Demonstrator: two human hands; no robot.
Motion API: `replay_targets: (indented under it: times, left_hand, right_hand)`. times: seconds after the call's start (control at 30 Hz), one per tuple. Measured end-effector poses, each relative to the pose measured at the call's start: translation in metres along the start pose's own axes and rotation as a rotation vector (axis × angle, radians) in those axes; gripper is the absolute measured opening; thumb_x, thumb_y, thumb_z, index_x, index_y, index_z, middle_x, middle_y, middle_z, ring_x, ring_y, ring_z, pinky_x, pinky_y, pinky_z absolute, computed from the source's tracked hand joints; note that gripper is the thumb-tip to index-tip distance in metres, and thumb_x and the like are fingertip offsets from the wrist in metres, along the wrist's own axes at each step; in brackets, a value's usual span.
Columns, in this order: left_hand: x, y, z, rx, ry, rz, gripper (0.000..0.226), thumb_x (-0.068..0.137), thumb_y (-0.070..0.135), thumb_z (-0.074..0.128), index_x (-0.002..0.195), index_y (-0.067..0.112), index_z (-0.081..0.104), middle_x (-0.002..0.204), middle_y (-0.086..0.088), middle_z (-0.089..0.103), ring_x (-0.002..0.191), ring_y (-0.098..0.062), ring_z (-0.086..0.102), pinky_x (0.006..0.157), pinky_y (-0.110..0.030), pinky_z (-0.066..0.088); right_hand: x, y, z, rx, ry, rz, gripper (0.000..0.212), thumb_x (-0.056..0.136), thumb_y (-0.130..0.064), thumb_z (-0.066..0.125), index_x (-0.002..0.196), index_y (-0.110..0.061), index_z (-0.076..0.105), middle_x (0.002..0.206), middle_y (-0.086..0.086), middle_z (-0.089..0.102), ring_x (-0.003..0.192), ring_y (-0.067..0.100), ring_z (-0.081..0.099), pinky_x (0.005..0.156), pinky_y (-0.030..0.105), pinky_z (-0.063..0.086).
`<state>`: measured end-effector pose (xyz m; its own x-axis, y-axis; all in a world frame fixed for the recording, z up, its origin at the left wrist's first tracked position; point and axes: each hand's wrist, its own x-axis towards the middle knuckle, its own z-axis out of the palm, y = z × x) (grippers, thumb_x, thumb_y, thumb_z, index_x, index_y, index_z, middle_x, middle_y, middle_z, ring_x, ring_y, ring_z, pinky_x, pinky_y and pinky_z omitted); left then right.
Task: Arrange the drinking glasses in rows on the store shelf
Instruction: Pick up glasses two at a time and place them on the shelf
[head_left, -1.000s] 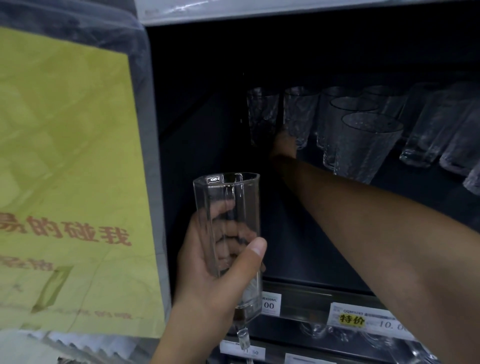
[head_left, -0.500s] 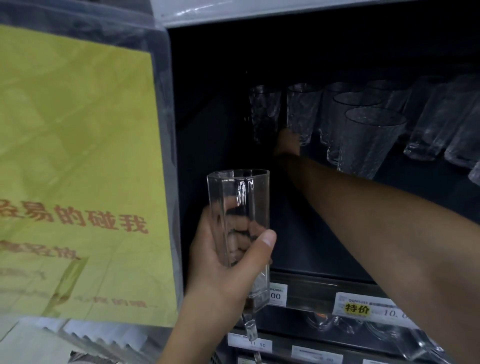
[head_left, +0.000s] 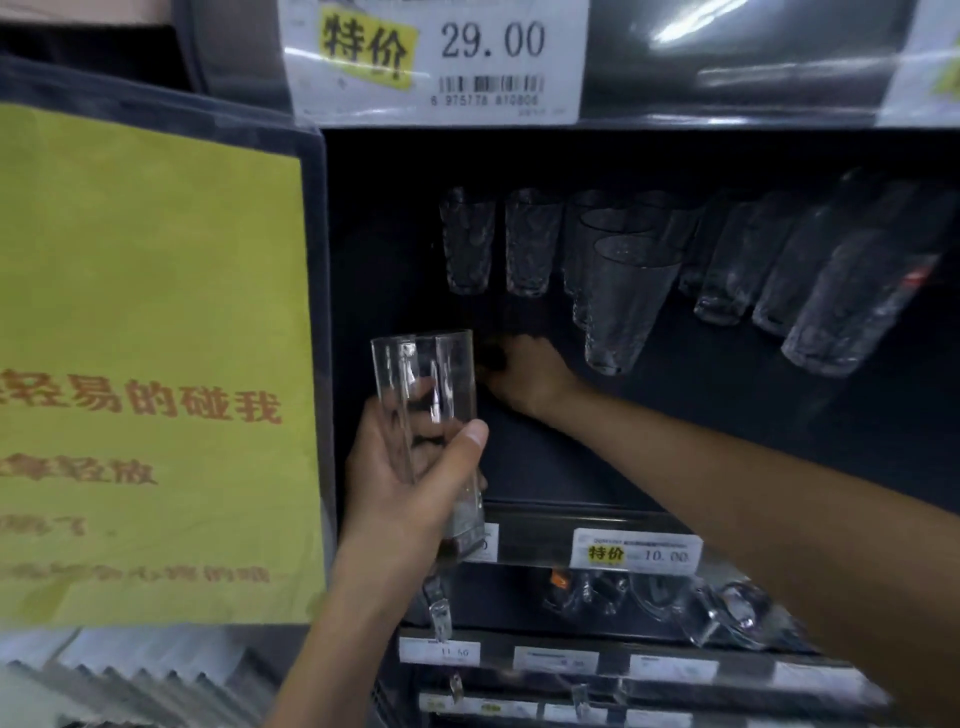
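My left hand (head_left: 405, 488) grips a tall clear straight-sided glass (head_left: 423, 379) upright, in front of the dark shelf's (head_left: 727, 426) left end. My right hand (head_left: 527, 374) reaches into the shelf and lies low on its floor, fingers loosely curled, nothing visible in them; its fingertips are in shadow beside the held glass. Behind it two textured glasses (head_left: 467, 244) (head_left: 532, 244) stand side by side at the back. A line of wider tapered glasses (head_left: 626, 301) runs forward to their right, then several tall glasses (head_left: 841, 296).
A yellow sign in a plastic sleeve (head_left: 150, 364) closes off the shelf's left side. A price label reading 29.00 (head_left: 436, 57) hangs on the shelf above, another reading 10.00 (head_left: 636, 553) on this shelf's front rail. Glassware (head_left: 727, 613) sits on the lower shelf.
My right hand has drawn back from the two textured glasses at the back to the shelf floor in front of them. The view tilted up, and my left hand keeps hold of the tall glass.
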<state>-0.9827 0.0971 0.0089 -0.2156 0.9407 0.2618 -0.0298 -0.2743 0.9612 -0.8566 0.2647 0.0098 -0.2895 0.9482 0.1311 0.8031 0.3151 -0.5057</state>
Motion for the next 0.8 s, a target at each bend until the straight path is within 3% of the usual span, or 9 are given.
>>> replay_targets:
  times: [0.1,0.2,0.33,0.53,0.8]
  left_hand:
    - [-0.007,0.004,0.006,-0.009,-0.014,0.001,0.053,0.073,0.045,0.072,0.116,0.018,0.056,0.099,-0.012,0.069,0.087,-0.028,0.070,0.071,-0.032,0.055]
    - [-0.016,0.007,0.016,-0.015,-0.053,0.009,0.039,0.076,0.038,0.069,0.112,0.027,0.057,0.096,-0.010,0.070,0.079,-0.026,0.070,0.071,-0.034,0.055]
    - [-0.028,0.010,0.034,-0.012,-0.144,0.026,0.051,0.071,0.040,0.073,0.117,0.034,0.054,0.094,-0.004,0.068,0.081,-0.030,0.069,0.062,-0.025,0.057]
    - [-0.042,0.012,0.079,-0.012,-0.251,0.057,0.063,0.064,0.051,0.071,0.122,0.032,0.054,0.093,-0.002,0.069,0.087,-0.030,0.070,0.074,-0.045,0.059]
    - [-0.057,0.019,0.168,-0.004,-0.277,0.069,0.062,0.067,0.047,0.074,0.121,0.029,0.050,0.096,-0.011,0.068,0.081,-0.026,0.071,0.070,-0.025,0.058]
  right_hand:
    - [-0.049,0.008,-0.022,0.029,-0.091,-0.013,0.042,0.094,-0.044,0.061,0.130,-0.024,0.063,0.130,0.005,0.065,0.121,0.024,0.058,0.100,0.032,0.047]
    - [-0.102,0.027,-0.056,-0.043,-0.118,0.048,0.035,0.094,-0.047,0.060,0.119,-0.025,0.068,0.115,-0.002,0.069,0.108,0.017,0.061,0.092,0.027,0.048]
    - [-0.169,0.061,-0.102,-0.153,-0.037,0.155,0.037,0.093,-0.053,0.057,0.118,-0.029,0.068,0.112,-0.007,0.071,0.108,0.014,0.061,0.094,0.028,0.047]
    - [-0.250,0.124,-0.159,-0.139,0.081,0.327,0.036,0.091,-0.054,0.059,0.116,-0.031,0.069,0.108,-0.012,0.071,0.105,0.011,0.062,0.092,0.030,0.050]
    - [-0.291,0.215,-0.213,-0.075,0.153,0.395,0.039,0.088,-0.058,0.059,0.113,-0.030,0.070,0.103,-0.012,0.071,0.099,0.009,0.063,0.087,0.029,0.051]
